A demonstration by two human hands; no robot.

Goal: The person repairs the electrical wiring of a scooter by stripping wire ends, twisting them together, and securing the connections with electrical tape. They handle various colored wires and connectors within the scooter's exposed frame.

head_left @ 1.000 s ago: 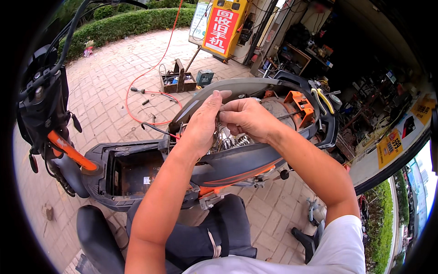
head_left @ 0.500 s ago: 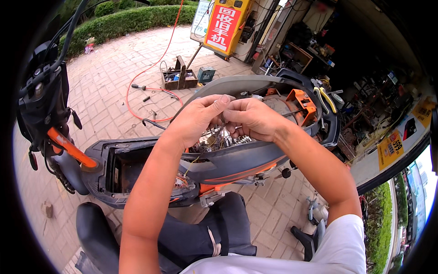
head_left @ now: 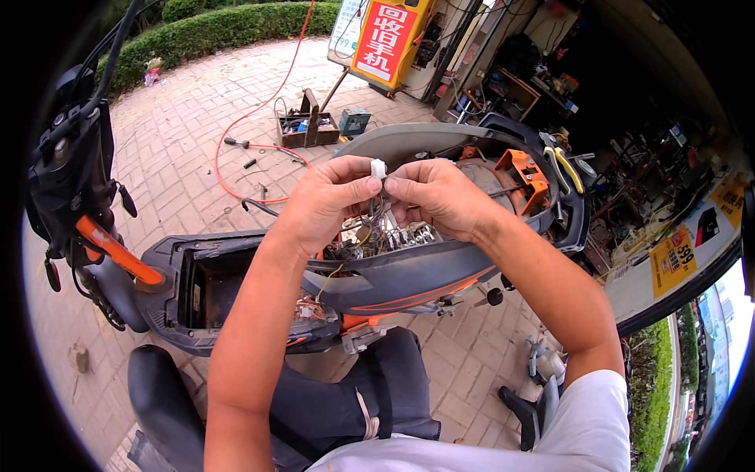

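Note:
A small white plastic connector (head_left: pixel 378 168) stands up between my fingertips, above the open body of a scooter (head_left: pixel 409 271). My left hand (head_left: pixel 334 197) pinches it between thumb and forefinger. At its lower right side, my right hand (head_left: pixel 436 197) has thumb and forefinger pressed together; they seem to grip the wires at its base, though the fingers partly hide them. Loose wires (head_left: pixel 370 228) hang under both hands into the scooter's open compartment, among shiny metal parts.
An orange bracket (head_left: pixel 523 179) and yellow-handled pliers (head_left: pixel 568 169) are at the scooter's rear. Beyond the scooter stand a wooden toolbox (head_left: pixel 307 135) and a teal box (head_left: pixel 354 122). A red hose (head_left: pixel 236 126) curves over the paving. Handlebars (head_left: pixel 71 149) rise at left.
The white connector has come into view between my fingertips. My left hand has tilted and its thumb has shifted lower; my right hand remains nearly in place.

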